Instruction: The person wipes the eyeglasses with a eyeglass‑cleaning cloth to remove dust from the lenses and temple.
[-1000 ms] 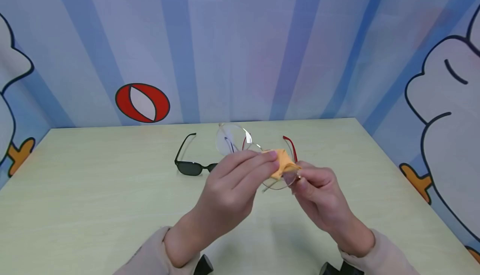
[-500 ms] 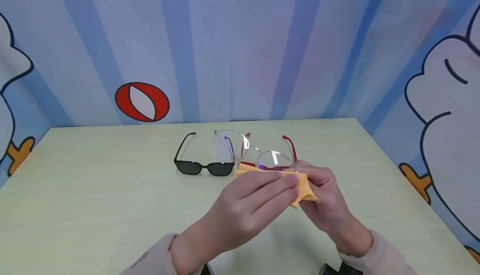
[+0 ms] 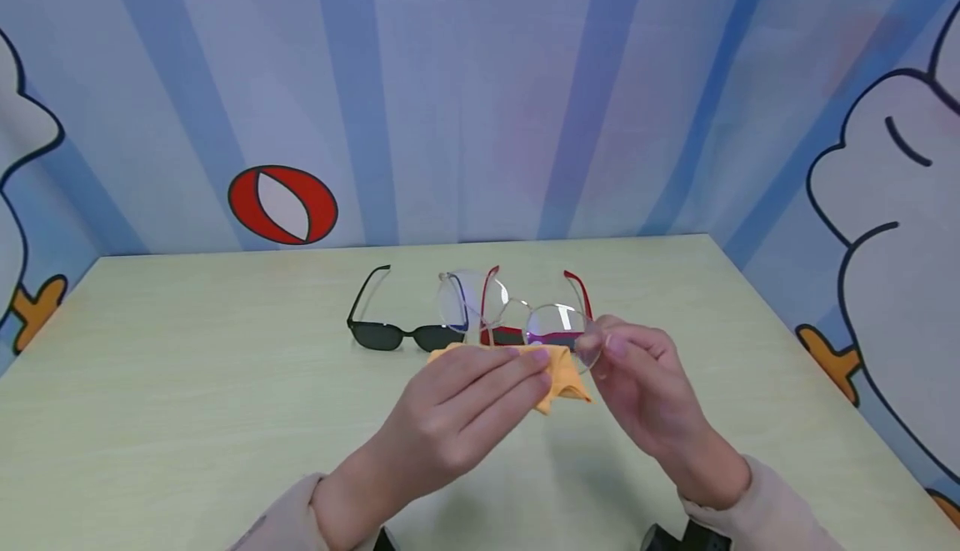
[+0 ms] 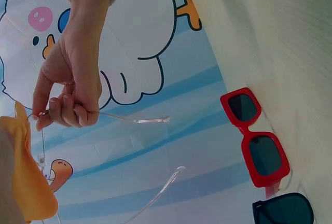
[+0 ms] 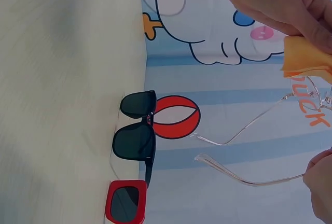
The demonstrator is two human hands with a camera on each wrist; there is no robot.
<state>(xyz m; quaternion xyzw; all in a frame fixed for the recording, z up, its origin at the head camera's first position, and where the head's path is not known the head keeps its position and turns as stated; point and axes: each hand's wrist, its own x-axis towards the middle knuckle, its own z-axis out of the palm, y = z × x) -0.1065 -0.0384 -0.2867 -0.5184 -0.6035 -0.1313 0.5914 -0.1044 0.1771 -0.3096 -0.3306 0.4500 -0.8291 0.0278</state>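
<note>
In the head view my left hand [image 3: 457,409] holds a folded orange cloth [image 3: 566,380] between thumb side and fingers, below the clear eyeglasses [image 3: 558,323]. My right hand [image 3: 652,384] pinches these thin-framed glasses at their right end, thumb and forefinger at the rim. They are held up over the table with both transparent temples [image 5: 249,183] unfolded, pointing away from me. From the left wrist, the cloth [image 4: 31,172] hangs close beside the lenses and hides most of them. The left thumb is hidden behind the cloth in the head view.
Black sunglasses [image 3: 380,337] stand on the pale table [image 3: 187,401], left of the hands. Red-framed sunglasses [image 4: 265,154] are beside them, partly behind the clear glasses in the head view. A printed blue curtain [image 3: 465,101] closes off the back and sides.
The left hand with the cloth swept down and right across the near side of the glasses, then back left, uncovering the right lens. The right hand kept its hold while the glasses tilted.
</note>
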